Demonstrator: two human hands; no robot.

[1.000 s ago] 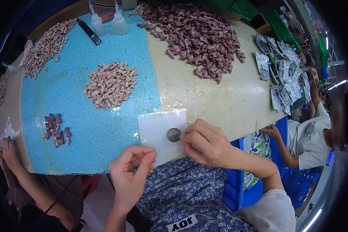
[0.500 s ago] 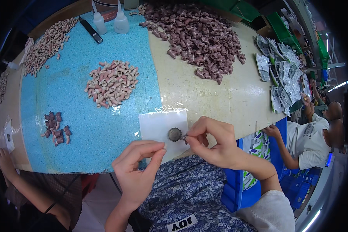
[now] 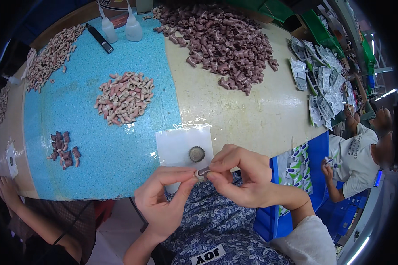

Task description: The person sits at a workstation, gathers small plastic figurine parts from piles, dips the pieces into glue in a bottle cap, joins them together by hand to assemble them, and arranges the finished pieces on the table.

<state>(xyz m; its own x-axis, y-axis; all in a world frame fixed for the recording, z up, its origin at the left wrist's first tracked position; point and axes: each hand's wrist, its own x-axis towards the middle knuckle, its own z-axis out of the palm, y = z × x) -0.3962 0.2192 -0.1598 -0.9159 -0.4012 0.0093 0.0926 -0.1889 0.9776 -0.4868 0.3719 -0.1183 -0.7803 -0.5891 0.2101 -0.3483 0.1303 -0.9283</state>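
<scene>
Close to the table's front edge, my left hand pinches a small pale pink tube-shaped piece between thumb and fingertips. My right hand grips a small brown piece, which meets the pink one; the fingers cover much of both. Just beyond the fingertips, a crimped metal bottle cap with a greyish inside rests on a white sheet. Farther left lies a heap of pink tube pieces. A small group of brown pieces with pink ends sits on the blue mat.
A big heap of brown pieces covers the back. Two white squeeze bottles and a black tool stand or lie at the back left. Silvery packets pile up right, near a blue bin. Co-workers' arms show on both sides.
My right hand has drawn the brown piece away from beside the bottle cap, toward me. My left hand has moved right, and both pieces now meet. The co-worker on the right has raised a hand.
</scene>
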